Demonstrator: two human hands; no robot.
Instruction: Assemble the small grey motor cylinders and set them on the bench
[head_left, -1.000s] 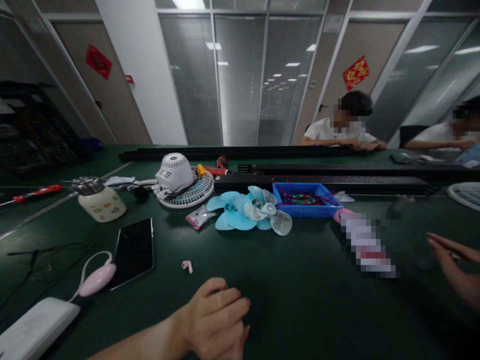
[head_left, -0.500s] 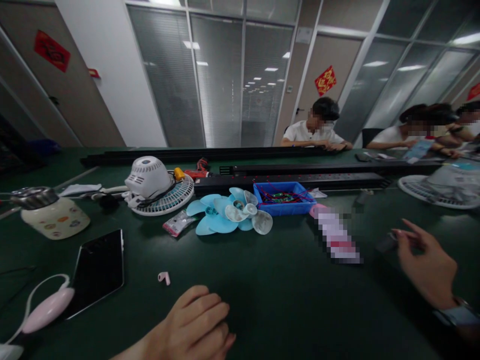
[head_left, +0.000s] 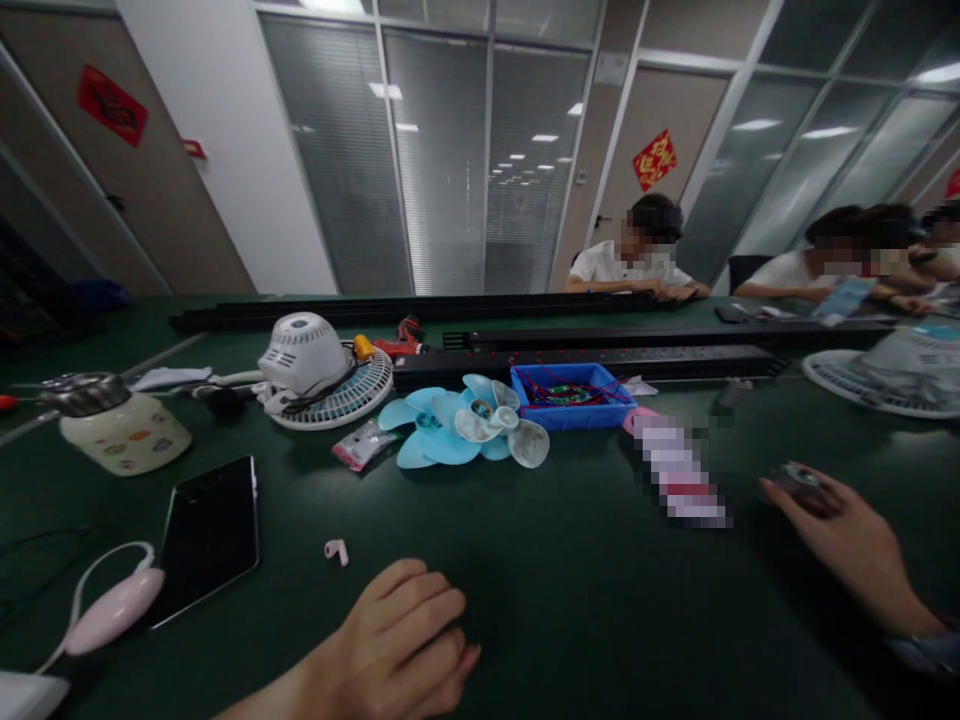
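Note:
My left hand [head_left: 409,640] rests on the green table [head_left: 570,600] at the bottom centre, fingers curled; what they hold, if anything, is hidden. At the right, my right hand [head_left: 851,535] has its thumb and fingers around a small dark metallic cylinder [head_left: 802,484]. A pink earbud [head_left: 337,551] lies beyond and left of my left hand. Light blue fan blades [head_left: 450,425] sit in a pile at the middle, beside a blue tray [head_left: 574,395] of wires. A partly blurred pink and white object [head_left: 679,470] lies between the tray and my right hand.
A tablet [head_left: 210,535], a pink cable piece [head_left: 116,610] and a flowered jar [head_left: 124,430] are at the left. Farther back are a white fan housing [head_left: 304,355], a red drill [head_left: 405,340] and long black bars [head_left: 600,360]. Several people sit across the table.
My right hand has turned and closed around the dark cylinder, which now shows its top between the fingers. My left hand stays curled in nearly the same place.

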